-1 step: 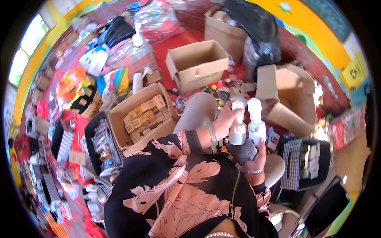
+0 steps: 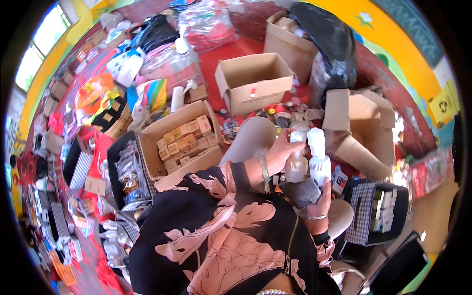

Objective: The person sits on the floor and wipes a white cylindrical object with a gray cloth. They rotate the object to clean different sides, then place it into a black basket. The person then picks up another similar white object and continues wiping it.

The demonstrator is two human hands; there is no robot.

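My left hand [image 2: 278, 151] is closed round the upper part of a small white-capped bottle [image 2: 296, 169] with a dull, pale body. Beside it stands a white pump-top bottle [image 2: 320, 167], held upright by my right hand [image 2: 319, 205] near its base, the thumb along its side. A grey cloth-like pad [image 2: 302, 192] lies between my hands, against the right palm; its exact hold is hidden. The two bottles are side by side, close together, above my lap.
Left of my knee, an open carton [image 2: 164, 178] holds several small boxes. Ahead sits another open carton [image 2: 258, 93], with scattered caps [image 2: 282, 118] before it. An opened carton [image 2: 339, 142] and a checked-lined bin [image 2: 359, 211] are on the right. A black-lined bin [image 2: 118, 172] stands at left.
The view has shifted slightly, so the surroundings sit a little to the right and lower. The left-hand bottle's body looks duller now. Both hands keep their holds.
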